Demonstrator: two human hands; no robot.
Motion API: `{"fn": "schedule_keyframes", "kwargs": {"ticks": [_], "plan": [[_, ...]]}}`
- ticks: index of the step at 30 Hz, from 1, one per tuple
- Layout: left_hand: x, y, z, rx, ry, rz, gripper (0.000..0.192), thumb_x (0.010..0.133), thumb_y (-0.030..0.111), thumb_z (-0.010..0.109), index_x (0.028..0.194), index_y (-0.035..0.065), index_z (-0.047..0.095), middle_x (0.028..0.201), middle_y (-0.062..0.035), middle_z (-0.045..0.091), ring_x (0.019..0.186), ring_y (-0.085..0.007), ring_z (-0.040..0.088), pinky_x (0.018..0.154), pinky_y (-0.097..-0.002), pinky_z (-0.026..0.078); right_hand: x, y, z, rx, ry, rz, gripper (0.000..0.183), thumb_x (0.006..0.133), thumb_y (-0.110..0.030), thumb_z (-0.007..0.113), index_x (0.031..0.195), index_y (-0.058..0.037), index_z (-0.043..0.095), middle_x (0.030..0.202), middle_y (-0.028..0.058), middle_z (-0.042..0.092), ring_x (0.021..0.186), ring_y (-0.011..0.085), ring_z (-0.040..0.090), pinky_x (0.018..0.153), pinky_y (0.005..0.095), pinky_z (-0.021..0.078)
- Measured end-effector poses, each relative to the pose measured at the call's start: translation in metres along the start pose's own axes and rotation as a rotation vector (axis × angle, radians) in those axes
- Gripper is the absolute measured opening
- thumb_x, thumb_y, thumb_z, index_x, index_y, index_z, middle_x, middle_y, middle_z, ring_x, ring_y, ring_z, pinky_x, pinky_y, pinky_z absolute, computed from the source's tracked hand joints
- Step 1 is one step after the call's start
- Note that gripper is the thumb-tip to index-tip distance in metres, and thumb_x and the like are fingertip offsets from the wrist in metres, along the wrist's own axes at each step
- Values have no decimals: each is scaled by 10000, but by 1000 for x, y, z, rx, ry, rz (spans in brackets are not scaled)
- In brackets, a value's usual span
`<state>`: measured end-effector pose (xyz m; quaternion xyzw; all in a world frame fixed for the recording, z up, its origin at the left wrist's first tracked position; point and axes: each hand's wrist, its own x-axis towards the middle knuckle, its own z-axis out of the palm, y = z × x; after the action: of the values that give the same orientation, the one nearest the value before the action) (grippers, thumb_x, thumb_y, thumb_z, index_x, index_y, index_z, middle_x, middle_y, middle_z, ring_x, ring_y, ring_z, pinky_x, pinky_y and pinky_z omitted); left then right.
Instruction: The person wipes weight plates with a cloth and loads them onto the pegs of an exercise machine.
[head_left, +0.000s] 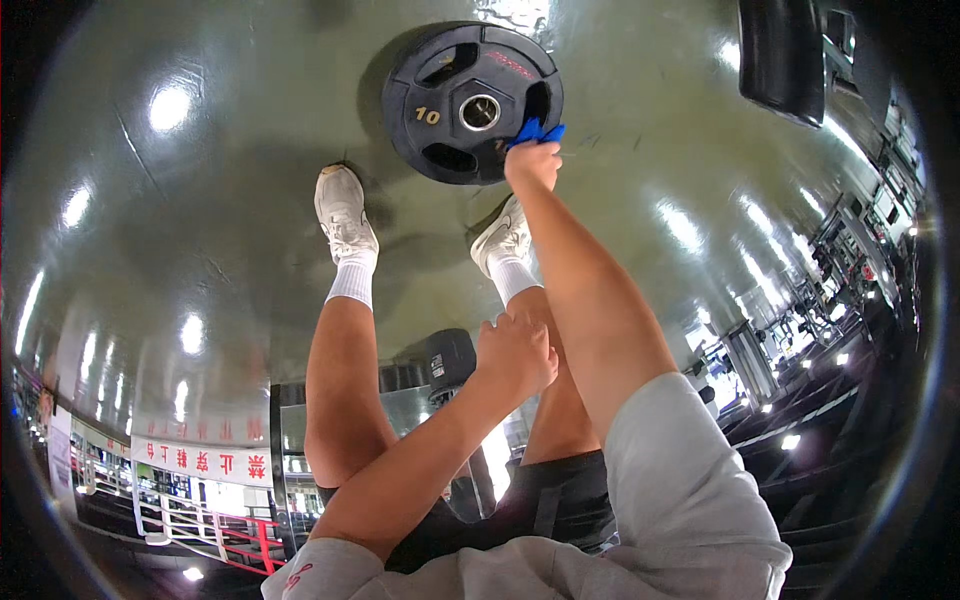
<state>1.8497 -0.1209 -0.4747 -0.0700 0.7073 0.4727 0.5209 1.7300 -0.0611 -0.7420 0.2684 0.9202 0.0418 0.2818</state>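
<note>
A black weight plate (417, 139) with grip slots, a metal-ringed centre hole and gold numerals is on the floor in front of my feet; whether it lies flat or leans, I cannot tell. At its near right edge, my right hand (534, 163) holds a bunched blue cloth (531, 132) against the plate, by one of the slots. The fingers partly hide the cloth. My left hand (516, 351) is curled into a fist with nothing visible in it, close in front of my right lower leg (534, 304).
My white shoes (345, 210) stand apart on the glossy green floor (247, 247). A black rounded object (451, 358) shows between my legs. Black padded equipment (780, 60) is at the upper right. A ring with ropes (202, 525) and a banner bearing writing (199, 459) appear lower left.
</note>
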Motion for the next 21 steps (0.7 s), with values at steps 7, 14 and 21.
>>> {"fn": "schedule_keyframes", "kwargs": {"ticks": [7, 14, 21], "plan": [[-5, -7, -10, 32, -172, -7, 409, 924, 378, 583, 1259, 153, 651, 1177, -63, 652, 1196, -271, 554, 969, -528, 418, -109, 22, 22, -520, -665, -443, 398, 922, -282, 500, 1183, 12, 566, 1205, 234, 662, 1149, 375, 635, 967, 442, 514], [-8, -10, -1, 255, -369, -50, 444, 910, 346, 606, 1306, 149, 635, 1220, -54, 651, 1195, -272, 565, 1014, -525, 392, -112, -12, 12, 231, -29, -1011, 299, 854, -142, 662, 1138, -117, 572, 1032, 165, 566, 968, 376, 578, 859, 479, 486], [-9, -1, -3, 55, -21, 57, 399, 888, 350, 579, 1149, 62, 671, 1098, -116, 665, 1072, -282, 612, 858, -472, 470, -84, 16, 11, 47, -126, -1432, 263, 846, -132, 649, 1109, -124, 646, 1200, 196, 530, 1087, 389, 552, 936, 479, 474]]}}
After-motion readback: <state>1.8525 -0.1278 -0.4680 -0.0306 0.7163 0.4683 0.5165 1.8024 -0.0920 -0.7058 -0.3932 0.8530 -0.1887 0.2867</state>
